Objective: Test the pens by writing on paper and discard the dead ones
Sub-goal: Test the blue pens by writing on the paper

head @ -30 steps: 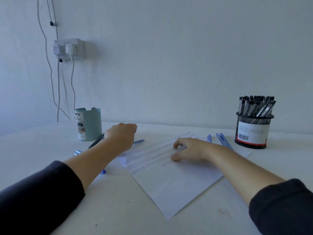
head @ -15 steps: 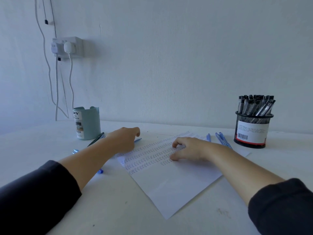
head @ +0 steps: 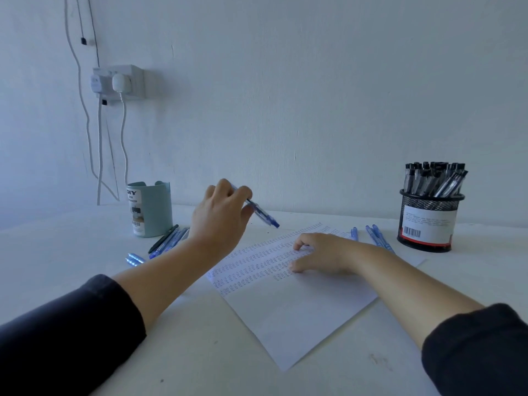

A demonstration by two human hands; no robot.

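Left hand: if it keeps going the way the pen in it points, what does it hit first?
The left hand holds a blue pen angled down to the right, above the table. Straight on, its tip would likely meet the paper near its far edge, just beyond the right hand, though depth is uncertain.

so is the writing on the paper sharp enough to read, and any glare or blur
Head view: rows of marks on the paper show but are too small and soft to read; light is dim, bluish and even, no glare; the pen in the left hand looks slightly blurred; the label on the mesh cup is unreadable.
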